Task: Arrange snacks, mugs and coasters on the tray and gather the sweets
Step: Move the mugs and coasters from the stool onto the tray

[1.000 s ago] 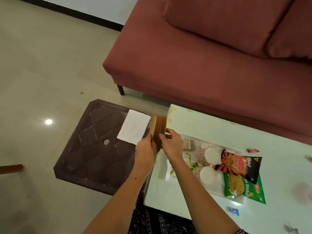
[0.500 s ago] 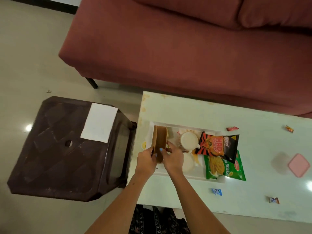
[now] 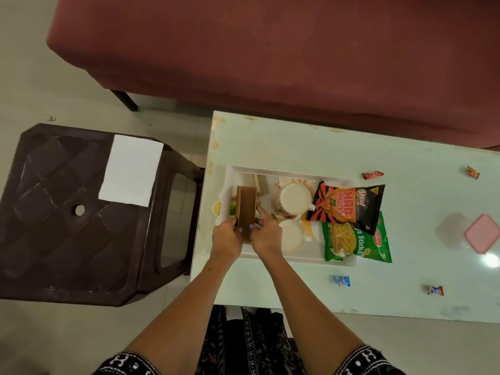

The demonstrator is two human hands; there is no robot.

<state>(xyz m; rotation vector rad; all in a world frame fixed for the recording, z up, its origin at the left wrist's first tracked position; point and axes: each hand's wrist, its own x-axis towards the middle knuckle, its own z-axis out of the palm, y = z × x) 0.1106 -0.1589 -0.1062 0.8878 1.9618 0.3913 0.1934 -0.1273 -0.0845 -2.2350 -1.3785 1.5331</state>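
Note:
A white tray (image 3: 292,259) lies at the left end of the pale table (image 3: 297,142). On it stand two white mugs (image 3: 295,197) (image 3: 292,235), with a black-and-orange snack bag (image 3: 349,205) and a green snack bag (image 3: 354,239) at its right end. Both hands hold a stack of brown coasters (image 3: 245,205) on edge over the tray's left part: my left hand (image 3: 226,239) grips its near left side, my right hand (image 3: 266,235) its near right side. Several wrapped sweets (image 3: 341,280) (image 3: 435,290) (image 3: 372,174) (image 3: 472,172) lie scattered on the table.
A dark brown plastic stool (image 3: 67,226) with a white sheet of paper (image 3: 132,170) stands left of the table. A red sofa (image 3: 270,50) runs along the far side. A pink square lid (image 3: 483,234) lies at the table's right end.
Both hands have carried the brown coasters from over the stool's edge to above the tray's left part. The view has tilted down over the table.

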